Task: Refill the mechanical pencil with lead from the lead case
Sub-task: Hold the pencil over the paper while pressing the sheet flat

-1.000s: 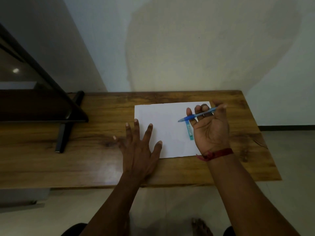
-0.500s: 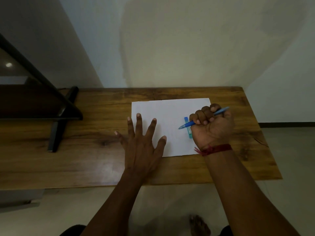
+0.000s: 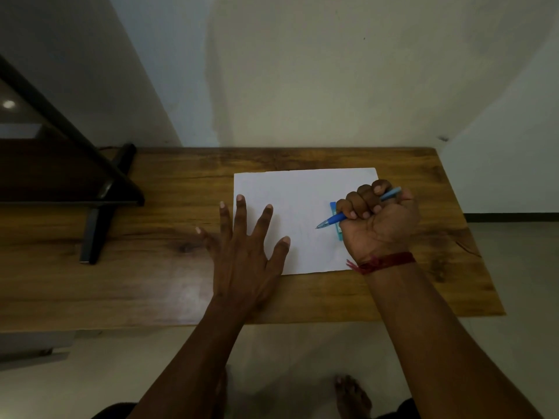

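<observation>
Blue pencil (image 3: 332, 219) clenched in right hand (image 3: 379, 220), over white paper (image 3: 298, 207).

Pencil: tip points left and down, just above the sheet; rear end juts out past the thumb side of the fist. Lead case (image 3: 335, 217): teal, flat on the paper, partly hidden behind pencil and fist. Right hand: fingers curled tight round the barrel; red thread band (image 3: 384, 261) at the wrist. Left hand (image 3: 245, 252): flat, fingers spread, holding nothing, across the paper's left edge. Table (image 3: 151, 267): wood, carrying the sheet. Dark stand (image 3: 99, 213): far left.
</observation>
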Demonstrator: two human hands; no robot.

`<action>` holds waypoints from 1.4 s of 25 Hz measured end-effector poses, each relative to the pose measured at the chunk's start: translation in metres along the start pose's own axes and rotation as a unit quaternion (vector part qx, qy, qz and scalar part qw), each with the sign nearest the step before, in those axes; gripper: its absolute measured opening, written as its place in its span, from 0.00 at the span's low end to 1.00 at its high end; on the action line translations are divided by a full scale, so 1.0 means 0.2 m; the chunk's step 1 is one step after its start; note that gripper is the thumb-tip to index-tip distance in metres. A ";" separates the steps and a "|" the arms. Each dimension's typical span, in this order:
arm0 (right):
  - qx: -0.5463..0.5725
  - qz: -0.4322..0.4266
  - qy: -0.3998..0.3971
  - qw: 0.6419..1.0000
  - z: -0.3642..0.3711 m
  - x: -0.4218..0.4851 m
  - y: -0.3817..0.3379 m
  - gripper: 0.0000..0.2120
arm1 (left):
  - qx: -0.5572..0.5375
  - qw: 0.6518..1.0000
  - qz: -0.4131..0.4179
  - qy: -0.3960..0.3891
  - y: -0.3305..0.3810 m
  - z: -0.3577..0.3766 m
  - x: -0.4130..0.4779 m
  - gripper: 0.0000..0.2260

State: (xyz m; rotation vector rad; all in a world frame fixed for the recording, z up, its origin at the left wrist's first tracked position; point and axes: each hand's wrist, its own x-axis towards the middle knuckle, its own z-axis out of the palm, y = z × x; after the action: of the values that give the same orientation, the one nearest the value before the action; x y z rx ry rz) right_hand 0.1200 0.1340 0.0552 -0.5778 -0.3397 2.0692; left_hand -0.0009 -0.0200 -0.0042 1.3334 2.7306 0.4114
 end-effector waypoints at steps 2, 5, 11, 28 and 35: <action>0.001 -0.002 -0.007 1.000 0.00 0.00 0.00 0.26 | -0.001 1.000 -0.003 0.001 -0.01 0.00 -0.01 0.32; -0.009 -0.003 -0.010 1.000 0.00 -0.01 0.00 0.25 | -0.005 1.000 -0.003 0.002 -0.01 0.00 -0.01 0.31; -0.012 0.015 -0.008 1.000 -0.01 0.00 0.02 0.23 | 0.001 1.000 -0.004 0.006 -0.02 0.02 0.00 0.31; -0.006 0.031 -0.011 0.999 -0.03 0.00 0.02 0.22 | -0.015 1.000 -0.005 -0.011 0.00 0.02 0.00 0.32; -0.017 0.034 -0.003 0.999 -0.01 -0.01 0.02 0.18 | -0.006 1.000 -0.006 -0.006 0.00 0.04 0.01 0.32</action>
State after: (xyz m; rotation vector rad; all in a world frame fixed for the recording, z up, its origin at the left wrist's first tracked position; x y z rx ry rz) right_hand 0.1189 0.1298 0.0514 -0.6121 -0.3629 2.1351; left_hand -0.0010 -0.0175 -0.0121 1.3109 2.7200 0.4177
